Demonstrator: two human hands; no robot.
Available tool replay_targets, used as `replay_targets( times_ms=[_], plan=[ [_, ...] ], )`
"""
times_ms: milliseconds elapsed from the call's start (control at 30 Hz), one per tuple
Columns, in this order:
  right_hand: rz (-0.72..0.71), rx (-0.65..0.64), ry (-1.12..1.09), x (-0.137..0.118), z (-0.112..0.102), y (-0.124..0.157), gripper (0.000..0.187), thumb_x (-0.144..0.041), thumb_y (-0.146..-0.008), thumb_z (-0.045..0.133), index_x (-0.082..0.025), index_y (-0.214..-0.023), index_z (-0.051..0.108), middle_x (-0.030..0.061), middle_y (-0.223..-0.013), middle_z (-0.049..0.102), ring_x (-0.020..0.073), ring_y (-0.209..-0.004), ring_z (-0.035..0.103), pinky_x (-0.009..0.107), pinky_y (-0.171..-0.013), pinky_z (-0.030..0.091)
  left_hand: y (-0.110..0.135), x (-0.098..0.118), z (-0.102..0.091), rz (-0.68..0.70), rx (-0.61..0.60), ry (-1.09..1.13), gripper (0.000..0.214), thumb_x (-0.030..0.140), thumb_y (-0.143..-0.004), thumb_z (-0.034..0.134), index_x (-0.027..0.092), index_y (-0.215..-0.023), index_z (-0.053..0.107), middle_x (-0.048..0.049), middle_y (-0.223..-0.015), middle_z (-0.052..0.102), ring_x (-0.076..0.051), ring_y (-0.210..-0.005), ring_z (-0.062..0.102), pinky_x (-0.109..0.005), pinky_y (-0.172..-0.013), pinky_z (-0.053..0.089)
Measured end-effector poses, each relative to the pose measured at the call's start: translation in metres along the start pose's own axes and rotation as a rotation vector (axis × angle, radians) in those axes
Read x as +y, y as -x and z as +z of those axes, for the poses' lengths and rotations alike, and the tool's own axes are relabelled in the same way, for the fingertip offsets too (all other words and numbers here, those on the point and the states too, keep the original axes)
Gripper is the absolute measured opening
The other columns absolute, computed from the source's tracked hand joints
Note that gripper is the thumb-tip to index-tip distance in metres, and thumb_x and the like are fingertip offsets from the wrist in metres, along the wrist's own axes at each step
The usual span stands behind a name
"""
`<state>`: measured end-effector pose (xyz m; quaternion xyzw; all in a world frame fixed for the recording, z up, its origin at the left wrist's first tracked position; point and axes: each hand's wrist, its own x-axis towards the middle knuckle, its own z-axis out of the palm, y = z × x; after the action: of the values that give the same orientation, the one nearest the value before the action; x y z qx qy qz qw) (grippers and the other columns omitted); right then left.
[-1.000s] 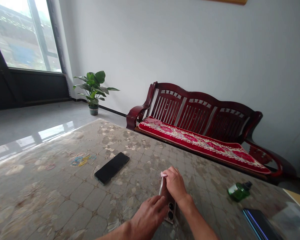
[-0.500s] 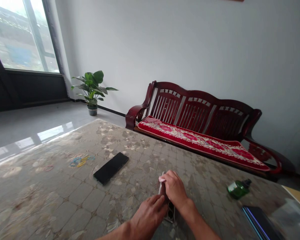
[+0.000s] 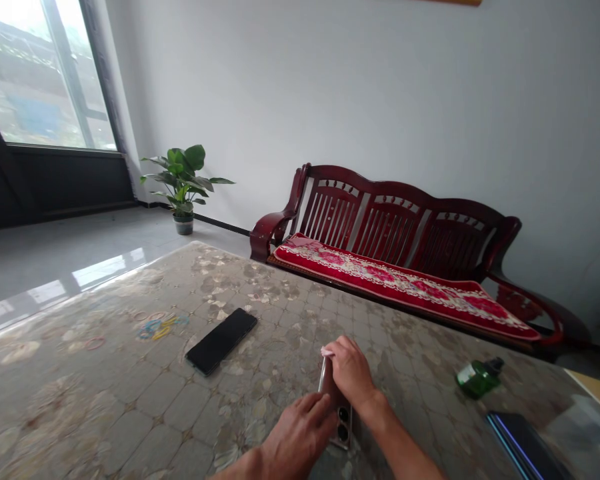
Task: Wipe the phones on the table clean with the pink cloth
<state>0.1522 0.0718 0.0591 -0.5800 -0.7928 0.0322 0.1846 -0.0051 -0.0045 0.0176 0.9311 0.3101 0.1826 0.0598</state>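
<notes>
Right hand (image 3: 351, 377) has slid toward the far end of the brown phone (image 3: 329, 382) on the patterned counter (image 3: 260, 380), bringing the pale cloth (image 3: 326, 351) in its closed fingers to that edge; left hand (image 3: 300, 433) lies across the phone, grip unclear. Left of that phone: black phone (image 3: 223, 341), rubber bands (image 3: 159, 327); right, green bottle (image 3: 477, 379); beyond, wooden bench (image 3: 393, 230).

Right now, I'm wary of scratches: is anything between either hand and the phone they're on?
A pale pink cloth shows between the right hand and the far end of the phone; how far it reaches underneath is hidden. Nothing visible stands between the left hand and the phone.
</notes>
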Motion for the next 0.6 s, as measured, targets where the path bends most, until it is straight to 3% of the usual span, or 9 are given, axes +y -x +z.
replay_targets(
  times_ms=[333,600],
  plan=[
    [0.057,0.046,-0.022,0.014,0.005,-0.003,0.024,-0.015,-0.089,0.049,-0.026,-0.085,0.07,0.0032,-0.091,0.065,0.0171,-0.092,0.058,0.024,-0.082,0.042,-0.001,0.003,-0.008,-0.044,-0.073,0.002,0.029,0.018,-0.092,0.052,0.016,-0.121,0.054,-0.0113,-0.124,0.059,-0.025,-0.115,0.052,-0.037,-0.099,0.045],
    [0.141,0.045,-0.017,0.028,-0.005,-0.001,0.025,-0.013,-0.088,0.048,-0.024,-0.082,0.071,0.0044,-0.087,0.066,0.0163,-0.088,0.06,0.023,-0.079,0.042,0.002,0.001,-0.003,-0.049,-0.044,-0.009,0.025,0.018,-0.092,0.053,0.016,-0.117,0.056,-0.0113,-0.13,0.057,-0.027,-0.118,0.052,-0.037,-0.101,0.044]
  ],
)
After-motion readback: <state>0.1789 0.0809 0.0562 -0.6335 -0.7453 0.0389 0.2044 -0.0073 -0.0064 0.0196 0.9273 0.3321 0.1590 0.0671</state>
